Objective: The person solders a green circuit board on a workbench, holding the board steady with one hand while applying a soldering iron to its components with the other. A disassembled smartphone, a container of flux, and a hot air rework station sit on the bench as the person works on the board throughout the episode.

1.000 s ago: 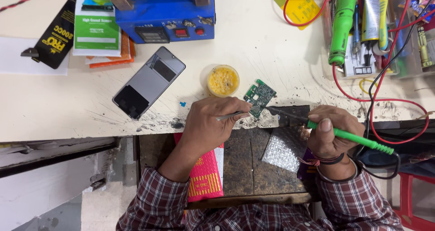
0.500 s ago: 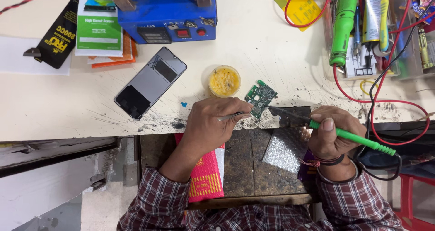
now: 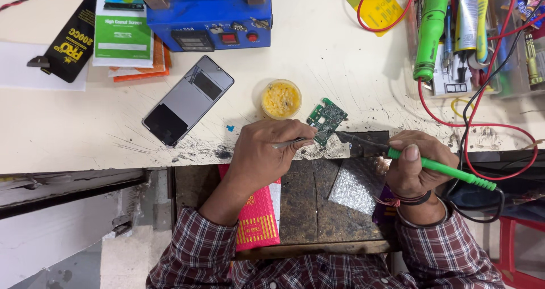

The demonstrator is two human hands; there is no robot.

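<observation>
Nearby: flux tub (image 3: 280, 99), phone (image 3: 187, 100) beside circuit board (image 3: 326, 119); path unobstructed.

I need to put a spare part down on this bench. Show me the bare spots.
Bare white bench lies left of the dark-screened smartphone, below the packets. Another patch sits between the blue box-shaped machine and the clear tool tray. Crowded: around the small green circuit board, where the left hand and right hand work.

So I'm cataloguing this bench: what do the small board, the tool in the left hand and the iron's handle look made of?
Board: green laminate, matte, tiny parts. Left hand's tweezers: thin, grey, shiny, probably metal. Soldering iron handle: bright green, likely plastic.
</observation>
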